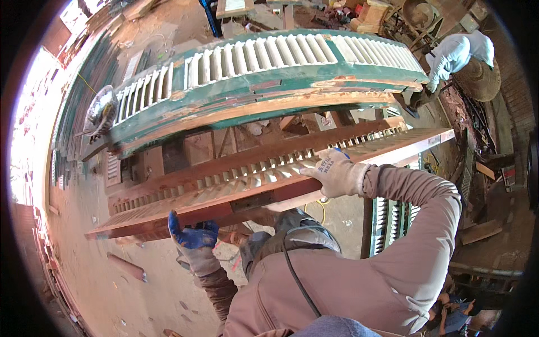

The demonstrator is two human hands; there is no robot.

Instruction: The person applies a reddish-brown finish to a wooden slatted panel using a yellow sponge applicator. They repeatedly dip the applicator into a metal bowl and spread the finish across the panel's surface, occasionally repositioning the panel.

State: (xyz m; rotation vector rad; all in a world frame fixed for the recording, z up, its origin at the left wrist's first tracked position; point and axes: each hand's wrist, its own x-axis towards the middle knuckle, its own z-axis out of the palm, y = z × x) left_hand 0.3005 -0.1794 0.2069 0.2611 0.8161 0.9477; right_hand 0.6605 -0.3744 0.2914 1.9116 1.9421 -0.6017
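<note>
A long reddish-brown louvered shutter [252, 196] is tilted across in front of me, its near edge toward my body. My right hand [335, 173], in a pale work glove, is closed over that edge right of the middle. Farther left, my left hand [193, 236], in a glove with a blue palm, grips the same edge from below, thumb up; part of its fingers is hidden. A dark metal plate [251, 201] is set into the edge between my hands. Just beyond is another brown slatted frame [168, 182].
Green-framed shutters with whitish slats [252, 78] lie stacked across the far side. A co-worker in a light hooded top [457, 53] bends at their right end. A plastic bag [102, 109] rests at the left end. A brown cylinder [127, 267] lies on the floor.
</note>
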